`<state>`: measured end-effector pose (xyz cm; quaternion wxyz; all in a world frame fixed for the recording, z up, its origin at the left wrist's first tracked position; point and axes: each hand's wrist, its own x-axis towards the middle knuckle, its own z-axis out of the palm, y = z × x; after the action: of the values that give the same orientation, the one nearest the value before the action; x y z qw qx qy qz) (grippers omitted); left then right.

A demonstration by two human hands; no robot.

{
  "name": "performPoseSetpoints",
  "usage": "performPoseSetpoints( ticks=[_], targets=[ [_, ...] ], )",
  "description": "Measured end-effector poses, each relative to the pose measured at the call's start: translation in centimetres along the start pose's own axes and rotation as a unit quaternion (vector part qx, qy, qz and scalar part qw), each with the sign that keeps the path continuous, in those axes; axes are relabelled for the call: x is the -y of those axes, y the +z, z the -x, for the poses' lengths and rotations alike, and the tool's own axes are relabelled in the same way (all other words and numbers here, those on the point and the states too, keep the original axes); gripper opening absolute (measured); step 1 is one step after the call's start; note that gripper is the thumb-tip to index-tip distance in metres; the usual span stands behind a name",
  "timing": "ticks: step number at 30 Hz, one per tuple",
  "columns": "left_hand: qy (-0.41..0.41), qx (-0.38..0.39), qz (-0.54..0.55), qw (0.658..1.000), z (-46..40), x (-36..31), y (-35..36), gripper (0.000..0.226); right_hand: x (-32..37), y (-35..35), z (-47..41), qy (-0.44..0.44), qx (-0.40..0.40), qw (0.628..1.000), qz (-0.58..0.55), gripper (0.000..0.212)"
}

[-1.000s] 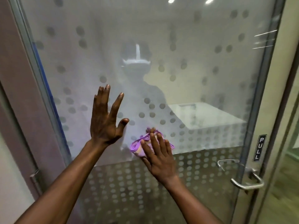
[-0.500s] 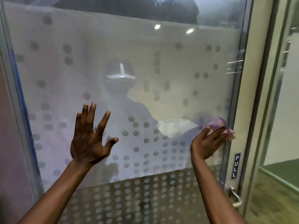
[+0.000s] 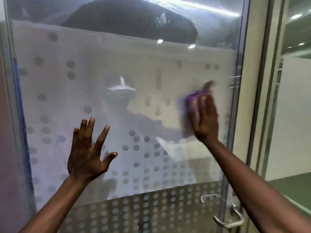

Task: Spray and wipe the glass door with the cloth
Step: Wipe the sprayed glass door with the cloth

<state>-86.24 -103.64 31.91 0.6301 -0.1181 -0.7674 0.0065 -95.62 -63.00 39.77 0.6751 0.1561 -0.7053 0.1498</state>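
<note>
The frosted glass door (image 3: 117, 68) with a dotted pattern fills the view. My right hand (image 3: 204, 120) presses a purple cloth (image 3: 196, 96) flat against the glass at the right, near the door's edge; hand and cloth are motion-blurred. My left hand (image 3: 88, 152) rests open on the glass at lower centre-left, fingers spread, holding nothing. No spray bottle is in view.
A metal door handle (image 3: 227, 221) sticks out at the lower right. The door frame (image 3: 252, 98) runs down the right side, with another glass panel (image 3: 292, 106) beyond it. A blue strip (image 3: 21, 115) lines the door's left edge.
My right hand has swept the cloth from the lower middle of the glass to the right and then upward. The view has tilted up; the left hand stays planted on the glass.
</note>
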Motion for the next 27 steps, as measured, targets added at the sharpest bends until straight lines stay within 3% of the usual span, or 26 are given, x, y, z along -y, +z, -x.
performPoseSetpoints(
  ticks=[2,5,8,9,11,13,15,16,19,21,23,24,27],
  targets=[
    [-0.001,0.0,-0.002,1.0,-0.1,-0.1,0.0,0.083,-1.3,-0.6,-1.8,0.156,-0.042,0.987,-0.002,0.064],
    [-0.005,0.004,-0.005,1.0,-0.1,-0.2,-0.1,0.083,0.7,-0.2,-3.8,0.264,-0.077,0.961,-0.005,0.066],
    [-0.007,0.009,-0.013,1.0,-0.2,-0.4,-0.2,0.083,5.9,1.2,-6.4,0.41,-0.124,0.903,-0.02,0.074],
    [-0.009,0.008,-0.011,1.0,-0.1,-0.3,-0.1,0.084,8.1,1.5,-7.1,0.409,-0.134,0.902,-0.019,0.072],
    [-0.012,0.002,-0.005,1.0,0.0,-0.2,0.0,0.085,12.6,2.1,-7.0,0.261,-0.109,0.959,-0.02,0.065],
    [-0.009,-0.018,-0.001,1.0,0.1,-0.1,0.1,0.084,16.6,2.4,-5.4,-0.026,-0.002,0.999,-0.03,0.062],
    [-0.008,-0.035,-0.003,0.999,0.2,0.1,0.1,0.081,18.9,2.1,-4.4,-0.27,0.107,0.957,-0.023,0.06],
    [-0.01,-0.041,-0.005,0.999,0.2,0.2,0.1,0.081,19.3,2.2,-4.5,-0.346,0.14,0.928,-0.012,0.06],
    [-0.016,-0.047,-0.003,0.999,0.2,0.3,0.2,0.078,17.6,2.3,-6.4,-0.445,0.171,0.879,0.019,0.059],
    [-0.016,-0.048,0.007,0.999,0.2,0.3,0.1,0.078,15.3,2.4,-8.1,-0.389,0.115,0.914,0.022,0.058],
    [-0.015,-0.046,0.011,0.999,0.2,0.3,0.1,0.08,12.9,2.2,-10.2,-0.19,-0.003,0.982,0.011,0.057],
    [-0.014,-0.046,0.012,0.999,0.3,0.3,0.2,0.082,11.9,1.8,-11.4,-0.069,-0.049,0.996,0.004,0.058],
    [-0.01,-0.038,0.019,0.999,0.3,0.0,0.4,0.086,10.0,0.7,-14.0,0.201,-0.063,0.978,-0.012,0.065]
  ],
)
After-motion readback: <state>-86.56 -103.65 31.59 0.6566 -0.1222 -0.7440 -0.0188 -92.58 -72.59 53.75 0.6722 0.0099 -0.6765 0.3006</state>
